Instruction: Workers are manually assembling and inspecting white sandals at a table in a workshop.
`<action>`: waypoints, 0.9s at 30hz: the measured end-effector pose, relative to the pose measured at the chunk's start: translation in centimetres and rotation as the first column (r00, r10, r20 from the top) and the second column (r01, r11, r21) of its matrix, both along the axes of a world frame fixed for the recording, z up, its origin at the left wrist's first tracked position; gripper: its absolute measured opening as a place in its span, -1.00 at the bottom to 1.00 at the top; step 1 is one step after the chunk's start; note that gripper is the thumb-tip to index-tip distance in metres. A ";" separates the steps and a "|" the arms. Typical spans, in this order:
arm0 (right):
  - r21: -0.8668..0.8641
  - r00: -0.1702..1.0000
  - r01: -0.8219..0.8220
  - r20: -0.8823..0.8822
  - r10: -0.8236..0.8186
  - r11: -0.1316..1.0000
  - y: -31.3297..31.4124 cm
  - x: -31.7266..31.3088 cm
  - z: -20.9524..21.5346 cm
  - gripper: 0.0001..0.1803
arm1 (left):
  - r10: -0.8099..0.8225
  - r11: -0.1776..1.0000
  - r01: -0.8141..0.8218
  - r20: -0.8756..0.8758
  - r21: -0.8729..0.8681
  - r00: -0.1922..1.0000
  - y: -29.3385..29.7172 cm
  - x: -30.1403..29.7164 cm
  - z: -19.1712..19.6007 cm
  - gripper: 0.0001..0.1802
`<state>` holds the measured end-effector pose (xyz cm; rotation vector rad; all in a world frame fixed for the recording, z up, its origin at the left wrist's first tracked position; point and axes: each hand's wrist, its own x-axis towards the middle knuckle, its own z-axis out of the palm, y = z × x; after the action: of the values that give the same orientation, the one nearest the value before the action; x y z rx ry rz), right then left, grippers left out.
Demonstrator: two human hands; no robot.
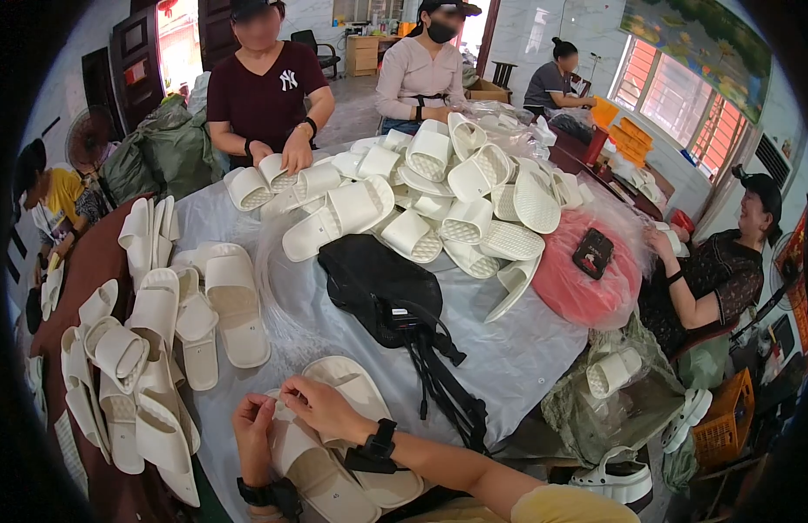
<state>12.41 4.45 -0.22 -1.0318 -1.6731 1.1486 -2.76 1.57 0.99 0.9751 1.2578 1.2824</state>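
Plastic-covered surface [526, 370] fills middle. Heap of cream slippers [465, 222] at far side. Black bag [382, 288] nearer, straps trailing. Slipper pair [308, 458] at near edge. Right hand [315, 408] above pair, fingers bunched; left hand [252, 425] just beside, fingers curled. Cannot tell whether either pinches anything.

Daylight shines through a barred window [664, 87] at right, near pale marbled wall [543, 30]. Farther back, a wooden desk [363, 57] and black chair [315, 54] stand on grey floor [345, 92].
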 end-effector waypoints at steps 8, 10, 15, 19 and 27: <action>0.032 1.000 0.006 -0.028 -0.005 0.999 0.1 -0.4 -0.5 -0.83 | 0.013 1.000 -0.012 -0.029 0.026 1.000 0.0 0.0 0.1 -0.93; 0.042 0.999 0.016 -0.040 -0.014 0.999 0.2 -0.4 -0.6 -0.83 | -0.014 1.000 0.015 -0.039 0.028 0.999 0.2 -0.4 -0.3 -0.92; 0.005 1.000 0.014 0.009 -0.014 1.000 0.2 -0.3 -0.3 -0.82 | -0.012 1.000 0.013 -0.039 0.022 0.999 0.1 -0.1 0.0 -0.92; 0.013 1.000 0.022 0.010 -0.022 1.000 0.1 -0.2 -0.4 -0.83 | 0.006 1.000 -0.006 -0.039 0.011 0.999 0.0 0.1 0.2 -0.92; 0.014 0.999 0.049 -0.024 -0.048 0.999 -0.1 -0.2 0.0 -0.82 | -0.004 1.000 0.005 -0.020 0.024 1.000 0.0 -0.1 -0.1 -0.92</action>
<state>12.19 4.34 -0.20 -1.0403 -1.6266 1.1122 -2.82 1.54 0.88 1.0096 1.2573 1.2900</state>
